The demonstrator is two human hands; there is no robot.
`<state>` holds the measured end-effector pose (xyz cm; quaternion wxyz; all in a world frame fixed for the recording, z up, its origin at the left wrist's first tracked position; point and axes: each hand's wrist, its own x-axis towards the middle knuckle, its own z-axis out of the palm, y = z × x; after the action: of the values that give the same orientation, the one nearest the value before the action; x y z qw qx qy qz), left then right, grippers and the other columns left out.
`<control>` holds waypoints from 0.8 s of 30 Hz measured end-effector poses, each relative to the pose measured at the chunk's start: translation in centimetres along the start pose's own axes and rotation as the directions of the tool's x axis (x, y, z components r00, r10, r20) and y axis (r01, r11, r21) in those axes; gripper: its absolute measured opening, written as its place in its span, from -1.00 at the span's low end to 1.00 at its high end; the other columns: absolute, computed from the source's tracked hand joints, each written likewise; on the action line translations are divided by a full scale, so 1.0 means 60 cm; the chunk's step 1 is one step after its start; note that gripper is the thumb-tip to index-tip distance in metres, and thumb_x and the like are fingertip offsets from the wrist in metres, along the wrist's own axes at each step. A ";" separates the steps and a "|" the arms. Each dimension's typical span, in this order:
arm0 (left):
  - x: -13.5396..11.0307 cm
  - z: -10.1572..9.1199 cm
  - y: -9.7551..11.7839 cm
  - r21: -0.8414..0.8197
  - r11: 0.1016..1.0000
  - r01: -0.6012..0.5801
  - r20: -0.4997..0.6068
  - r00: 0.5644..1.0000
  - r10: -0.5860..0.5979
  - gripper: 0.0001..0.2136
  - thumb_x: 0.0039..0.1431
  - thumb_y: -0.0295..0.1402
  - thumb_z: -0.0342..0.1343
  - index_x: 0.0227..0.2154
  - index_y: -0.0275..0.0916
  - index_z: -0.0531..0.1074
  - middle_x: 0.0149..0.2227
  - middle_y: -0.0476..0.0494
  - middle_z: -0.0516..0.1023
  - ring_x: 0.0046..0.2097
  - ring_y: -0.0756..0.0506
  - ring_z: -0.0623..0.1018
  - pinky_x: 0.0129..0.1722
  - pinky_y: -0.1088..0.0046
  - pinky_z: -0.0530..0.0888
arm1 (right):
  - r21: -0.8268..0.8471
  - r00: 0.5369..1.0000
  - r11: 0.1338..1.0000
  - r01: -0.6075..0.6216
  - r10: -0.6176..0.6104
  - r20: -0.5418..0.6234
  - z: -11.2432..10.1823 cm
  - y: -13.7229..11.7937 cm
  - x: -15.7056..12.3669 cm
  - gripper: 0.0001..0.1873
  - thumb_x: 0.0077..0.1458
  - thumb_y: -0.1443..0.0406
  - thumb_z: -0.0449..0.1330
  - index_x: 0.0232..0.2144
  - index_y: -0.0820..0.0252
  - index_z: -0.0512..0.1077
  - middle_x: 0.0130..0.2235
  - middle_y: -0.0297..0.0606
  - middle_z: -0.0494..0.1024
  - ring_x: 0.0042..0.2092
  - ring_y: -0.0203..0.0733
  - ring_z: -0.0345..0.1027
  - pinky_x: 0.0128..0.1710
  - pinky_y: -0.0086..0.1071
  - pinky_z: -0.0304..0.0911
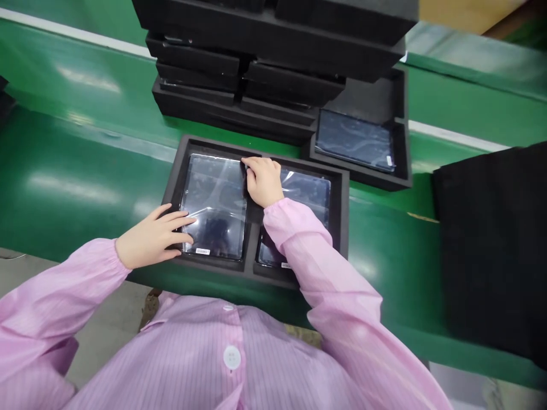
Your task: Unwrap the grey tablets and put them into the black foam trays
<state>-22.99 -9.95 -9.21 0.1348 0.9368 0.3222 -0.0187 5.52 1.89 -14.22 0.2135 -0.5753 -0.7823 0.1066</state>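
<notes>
A glossy dark flat screen panel [216, 199], with a clear film over it and a small white label near its lower edge, lies in the left compartment of a black foam tray [251, 239]. My left hand [154, 236] is open, its fingers spread across the panel's left edge. At the top right corner of the same panel, my right hand [264, 179] is closed, index finger and thumb on the edge. A second screen panel [307, 196] fills the right compartment, partly covered by my right hand and sleeve.
Behind the tray rises a stack of black foam trays [256, 40]. Another tray [404, 131] at the back right holds a screen panel [354, 139]. A large black block [491, 250] stands on the right of the green table [85, 176].
</notes>
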 end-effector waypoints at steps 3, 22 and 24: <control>-0.007 0.004 -0.002 -0.004 1.000 0.022 -0.035 0.999 -0.022 -0.86 0.14 -0.40 0.17 -0.26 -0.09 0.57 0.17 -0.18 0.49 0.21 -0.32 0.44 0.27 -0.15 0.17 | 0.018 1.000 1.000 0.007 -0.006 -0.013 0.000 0.002 0.000 -0.57 0.20 0.42 -0.04 0.03 0.23 0.47 0.08 -0.09 0.55 0.08 0.04 0.33 0.11 -0.05 0.05; -0.041 0.069 0.018 -0.033 0.947 0.319 -0.499 0.816 -0.292 -0.89 0.24 -0.53 -0.01 -0.28 -0.16 0.27 -0.32 0.04 0.70 -0.13 -0.22 0.68 0.24 -0.05 0.10 | 0.596 0.918 0.714 -0.369 0.382 0.110 -0.112 -0.007 -0.014 -0.79 0.24 0.39 0.02 -0.15 0.22 0.43 -0.47 -0.38 0.52 -0.53 -0.33 0.42 -0.47 -0.42 0.41; -0.047 0.078 0.018 -0.119 0.922 0.370 -0.486 0.788 -0.379 -0.90 0.26 -0.52 -0.06 -0.27 -0.17 0.24 -0.30 -0.01 0.70 -0.11 -0.25 0.67 0.23 -0.11 0.11 | 0.560 0.860 0.654 -0.508 0.415 0.296 -0.113 -0.020 -0.018 -0.84 0.28 0.28 0.06 -0.19 0.22 0.41 -0.59 -0.41 0.45 -0.63 -0.30 0.36 -0.62 -0.46 0.33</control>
<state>-24.33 -13.69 -13.12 0.0486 0.8257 0.5250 0.2008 7.86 -0.03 -7.96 0.3003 -0.6431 -0.5428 0.4490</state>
